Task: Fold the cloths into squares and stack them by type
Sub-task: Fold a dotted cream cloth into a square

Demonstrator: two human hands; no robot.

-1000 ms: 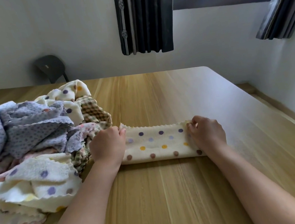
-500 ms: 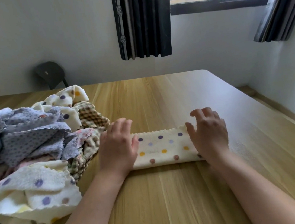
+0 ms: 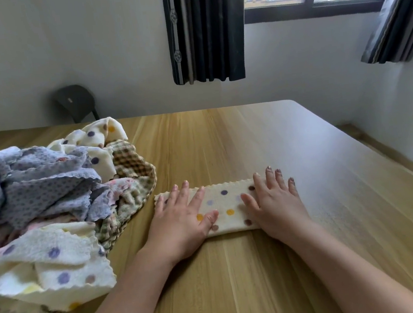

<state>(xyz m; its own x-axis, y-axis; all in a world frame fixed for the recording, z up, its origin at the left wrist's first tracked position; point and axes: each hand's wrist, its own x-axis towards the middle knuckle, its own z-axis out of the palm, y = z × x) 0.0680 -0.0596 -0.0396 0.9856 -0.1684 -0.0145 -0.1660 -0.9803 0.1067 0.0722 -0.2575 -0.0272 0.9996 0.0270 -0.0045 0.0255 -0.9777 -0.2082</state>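
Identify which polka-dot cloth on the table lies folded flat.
The cream polka-dot cloth pressed under the left hand and right hand: it is a neat flat strip, while the other dotted cloths lie crumpled in the pile beside it.

You are working at a light wood-grain table [image 3: 224, 141]. A cream polka-dot cloth folded into a long strip [image 3: 227, 201] is lying flat near its middle. A rumpled heap of grey, checked and dotted cloths [image 3: 50, 192] is sitting on its left part, just beside the strip.
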